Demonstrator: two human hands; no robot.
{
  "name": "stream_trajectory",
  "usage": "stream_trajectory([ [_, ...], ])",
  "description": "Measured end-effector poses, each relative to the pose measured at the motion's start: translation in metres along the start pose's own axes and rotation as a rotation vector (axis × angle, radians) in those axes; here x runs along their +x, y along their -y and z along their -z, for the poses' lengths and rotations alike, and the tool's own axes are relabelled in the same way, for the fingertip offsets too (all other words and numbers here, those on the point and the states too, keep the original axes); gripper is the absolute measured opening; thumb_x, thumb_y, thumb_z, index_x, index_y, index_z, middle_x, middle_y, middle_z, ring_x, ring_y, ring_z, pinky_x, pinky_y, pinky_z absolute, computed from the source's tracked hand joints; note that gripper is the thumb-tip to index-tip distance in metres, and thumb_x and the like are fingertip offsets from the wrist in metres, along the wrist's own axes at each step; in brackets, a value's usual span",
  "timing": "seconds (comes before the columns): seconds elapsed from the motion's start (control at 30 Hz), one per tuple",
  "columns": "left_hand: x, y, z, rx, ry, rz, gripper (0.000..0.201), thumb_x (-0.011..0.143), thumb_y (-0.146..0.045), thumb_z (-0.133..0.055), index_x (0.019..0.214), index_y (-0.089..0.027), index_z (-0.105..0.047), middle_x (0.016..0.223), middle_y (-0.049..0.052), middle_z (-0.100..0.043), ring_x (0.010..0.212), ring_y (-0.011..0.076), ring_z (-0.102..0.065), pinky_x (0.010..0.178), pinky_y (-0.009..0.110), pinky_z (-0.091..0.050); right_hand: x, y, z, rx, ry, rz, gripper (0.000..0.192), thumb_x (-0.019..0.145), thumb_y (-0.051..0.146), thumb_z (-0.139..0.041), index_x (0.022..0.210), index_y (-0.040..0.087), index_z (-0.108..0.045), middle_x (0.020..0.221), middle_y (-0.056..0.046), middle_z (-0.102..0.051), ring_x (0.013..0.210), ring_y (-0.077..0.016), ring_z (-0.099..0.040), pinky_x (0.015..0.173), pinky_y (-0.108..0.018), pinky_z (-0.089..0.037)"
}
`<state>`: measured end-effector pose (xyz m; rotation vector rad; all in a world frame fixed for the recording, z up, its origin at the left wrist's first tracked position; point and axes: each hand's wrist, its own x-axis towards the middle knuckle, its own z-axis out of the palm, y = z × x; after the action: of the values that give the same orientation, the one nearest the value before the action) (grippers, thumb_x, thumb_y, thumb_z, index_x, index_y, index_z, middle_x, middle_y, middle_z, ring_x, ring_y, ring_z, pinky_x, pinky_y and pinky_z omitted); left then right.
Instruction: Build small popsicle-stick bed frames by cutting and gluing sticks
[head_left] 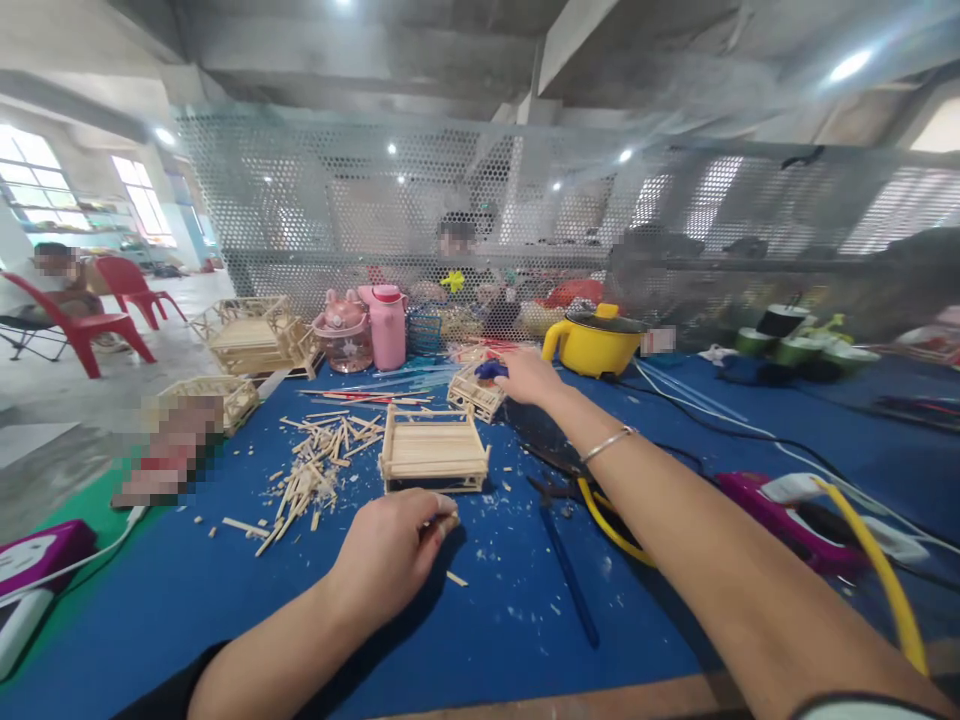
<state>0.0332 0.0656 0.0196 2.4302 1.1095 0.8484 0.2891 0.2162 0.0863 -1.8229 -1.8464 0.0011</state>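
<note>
My left hand [397, 548] rests on the blue table cover [487, 620], fingers curled around a small wooden stick, just in front of a small wooden-stick tray [433, 452]. My right hand [529, 378] reaches far across the table. It closes on a dark blue object [491, 370] beside another small stick structure [474, 392]. A silver bracelet [607, 443] circles my right wrist.
Loose sticks [315, 472] lie left of the tray. Finished stick models [251, 335] stand at the far left. Pink bottles [386, 325], a yellow pot [596, 343], cables, pliers [559, 490] and a purple power strip [780, 505] surround. Other people sit behind the mesh and at left.
</note>
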Motion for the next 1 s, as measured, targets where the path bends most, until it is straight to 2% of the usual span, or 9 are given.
stream_trajectory([
  [0.1, 0.001, 0.002, 0.002, 0.013, 0.016, 0.04, 0.02, 0.086, -0.025, -0.051, 0.093, -0.025, -0.069, 0.092, 0.002, -0.074, 0.085, 0.0178, -0.069, 0.076, 0.027, -0.052, 0.013, -0.004, -0.017, -0.01, 0.027, -0.089, 0.024, 0.061, 0.02, -0.075, 0.084, 0.018, -0.069, 0.097, -0.013, -0.071, 0.104, -0.0289, -0.06, 0.09, -0.037, -0.042],
  [0.2, 0.002, 0.005, 0.003, 0.034, 0.033, 0.074, 0.02, 0.085, -0.024, -0.05, 0.094, -0.025, -0.068, 0.095, 0.002, -0.073, 0.088, 0.0184, -0.068, 0.078, 0.028, -0.052, 0.016, -0.007, -0.019, 0.04, 0.019, -0.122, 0.017, 0.063, 0.018, -0.073, 0.079, 0.016, -0.069, 0.1, -0.015, -0.071, 0.105, -0.0293, -0.06, 0.09, -0.036, -0.041],
  [0.33, 0.002, 0.004, 0.005, 0.087, 0.122, 0.066, 0.02, 0.086, -0.022, -0.048, 0.092, -0.024, -0.067, 0.097, 0.003, -0.072, 0.09, 0.0187, -0.066, 0.078, 0.028, -0.05, 0.012, -0.005, -0.003, 0.181, -0.048, -0.127, 0.014, 0.072, 0.022, -0.067, 0.085, 0.017, -0.068, 0.101, -0.013, -0.07, 0.106, -0.0265, -0.06, 0.089, -0.033, -0.042],
  [0.43, 0.002, 0.002, 0.007, 0.118, 0.152, 0.07, 0.019, 0.086, -0.021, -0.048, 0.089, -0.023, -0.066, 0.097, 0.002, -0.071, 0.09, 0.0191, -0.066, 0.077, 0.029, -0.05, -0.002, 0.0, 0.016, 0.33, -0.072, -0.178, 0.02, 0.085, 0.035, -0.055, 0.083, 0.017, -0.063, 0.078, -0.009, -0.069, 0.078, -0.021, -0.064, 0.069, -0.03, -0.049],
  [0.53, 0.001, 0.003, 0.007, 0.141, 0.158, 0.081, 0.018, 0.086, -0.021, -0.047, 0.088, -0.023, -0.065, 0.097, 0.002, -0.07, 0.09, 0.0201, -0.066, 0.077, 0.03, -0.049, -0.033, 0.006, 0.039, 0.478, -0.042, -0.212, 0.032, 0.09, 0.045, -0.042, 0.079, 0.019, -0.056, 0.061, -0.003, -0.06, 0.052, -0.0145, -0.055, 0.047, -0.026, -0.046],
  [0.7, -0.001, 0.006, 0.006, 0.17, 0.149, 0.077, 0.019, 0.086, -0.024, -0.047, 0.088, -0.022, -0.066, 0.097, 0.003, -0.071, 0.094, 0.0215, -0.066, 0.079, 0.03, -0.049, -0.126, 0.01, 0.067, 0.878, 0.128, -0.171, 0.025, 0.078, 0.046, -0.06, 0.085, 0.023, -0.056, 0.055, 0.002, -0.052, 0.047, -0.0123, -0.045, 0.041, -0.024, -0.035],
  [0.83, -0.001, 0.009, 0.006, 0.183, 0.2, 0.149, 0.018, 0.083, -0.024, -0.051, 0.086, -0.023, -0.069, 0.089, 0.003, -0.073, 0.087, 0.0214, -0.067, 0.072, 0.029, -0.048, -0.189, 0.006, 0.07, 0.496, 0.141, -0.082, 0.029, 0.078, 0.054, -0.059, 0.072, 0.025, -0.059, 0.055, 0.001, -0.056, 0.05, -0.0152, -0.049, 0.051, -0.029, -0.041],
  [0.93, 0.0, 0.011, 0.005, 0.163, 0.205, 0.169, 0.019, 0.082, -0.024, -0.053, 0.089, -0.024, -0.07, 0.092, 0.002, -0.073, 0.089, 0.0216, -0.067, 0.074, 0.029, -0.049, -0.21, 0.005, 0.056, 0.243, 0.15, 0.015, 0.035, 0.08, 0.057, -0.054, 0.065, 0.026, -0.06, 0.061, -0.003, -0.06, 0.058, -0.0188, -0.056, 0.061, -0.032, -0.047],
  [1.0, 0.0, 0.012, 0.005, 0.149, 0.182, 0.165, 0.018, 0.082, -0.024, -0.053, 0.09, -0.025, -0.07, 0.094, 0.001, -0.073, 0.09, 0.0215, -0.066, 0.076, 0.03, -0.049, -0.212, 0.007, 0.044, 0.184, 0.143, 0.067, 0.033, 0.082, 0.056, -0.052, 0.074, 0.027, -0.065, 0.061, -0.003, -0.061, 0.061, -0.021, -0.059, 0.066, -0.034, -0.049],
])
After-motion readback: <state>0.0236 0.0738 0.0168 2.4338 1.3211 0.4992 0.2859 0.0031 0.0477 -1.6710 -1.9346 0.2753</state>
